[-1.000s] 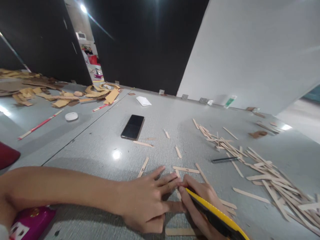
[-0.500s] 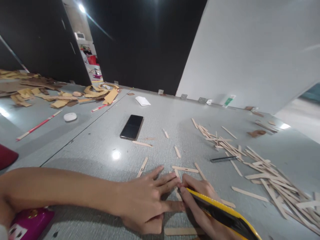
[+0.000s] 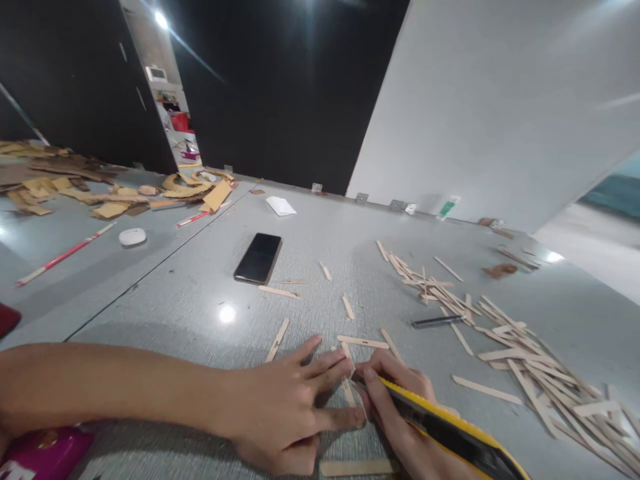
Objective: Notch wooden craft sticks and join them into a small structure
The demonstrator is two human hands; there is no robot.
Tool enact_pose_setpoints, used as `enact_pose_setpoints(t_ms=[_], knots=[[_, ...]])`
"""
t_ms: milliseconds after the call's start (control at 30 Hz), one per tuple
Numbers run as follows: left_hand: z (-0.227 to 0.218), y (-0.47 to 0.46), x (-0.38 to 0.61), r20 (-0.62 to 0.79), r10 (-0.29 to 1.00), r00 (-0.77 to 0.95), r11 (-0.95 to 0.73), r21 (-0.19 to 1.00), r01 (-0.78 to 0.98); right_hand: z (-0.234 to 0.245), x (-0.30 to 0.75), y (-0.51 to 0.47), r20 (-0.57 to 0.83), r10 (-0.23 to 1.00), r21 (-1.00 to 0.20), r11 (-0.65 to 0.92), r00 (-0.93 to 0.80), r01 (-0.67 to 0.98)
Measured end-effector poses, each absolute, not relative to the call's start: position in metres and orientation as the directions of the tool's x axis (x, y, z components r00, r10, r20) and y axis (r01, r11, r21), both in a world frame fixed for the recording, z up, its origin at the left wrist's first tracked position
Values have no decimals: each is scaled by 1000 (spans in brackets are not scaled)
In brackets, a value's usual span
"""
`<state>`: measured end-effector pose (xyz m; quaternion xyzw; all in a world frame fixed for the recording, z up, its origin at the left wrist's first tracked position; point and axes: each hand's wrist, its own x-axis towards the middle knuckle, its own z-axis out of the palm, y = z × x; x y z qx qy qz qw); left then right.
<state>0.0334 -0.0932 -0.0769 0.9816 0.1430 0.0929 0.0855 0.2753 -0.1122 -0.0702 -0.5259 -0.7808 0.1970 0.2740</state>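
My left hand [image 3: 287,407] lies flat on the grey table [image 3: 200,293], fingers spread and pressing down a thin wooden stick [image 3: 349,390]. My right hand [image 3: 400,413] grips a yellow and black utility knife [image 3: 445,430], its tip at the stick just beside my left fingertips. Another stick [image 3: 357,467] lies at the bottom edge under both hands. More short sticks [image 3: 363,342] lie just beyond my fingers.
A large pile of wooden sticks [image 3: 530,353] spreads over the right of the table, with a black pen [image 3: 437,321] beside it. A black phone [image 3: 258,257] lies ahead. Cardboard scraps [image 3: 115,190], a white puck [image 3: 133,236] and a red-white rod [image 3: 65,253] lie far left. A magenta object [image 3: 40,450] sits by my left forearm.
The view has shifted slightly. My hands stay together on the stick; the knife tip has drawn a little toward me along it.
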Motion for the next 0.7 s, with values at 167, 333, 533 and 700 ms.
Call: enact_pose_setpoints(t_ms=[167, 333, 533, 700], knots=[[-79, -93, 33, 171, 294, 940, -942, 218, 255, -70, 272, -110, 204, 913, -570, 405, -355, 715], [-80, -93, 33, 163, 296, 941, -939, 227, 256, -71, 271, -109, 230, 904, -585, 423, -359, 692], [-80, -92, 32, 165, 301, 939, -938, 231, 260, -72, 271, -108, 225, 903, -580, 426, -366, 694], [-80, -91, 32, 164, 306, 938, -936, 230, 265, -73, 270, -111, 248, 892, -596, 448, -377, 667]])
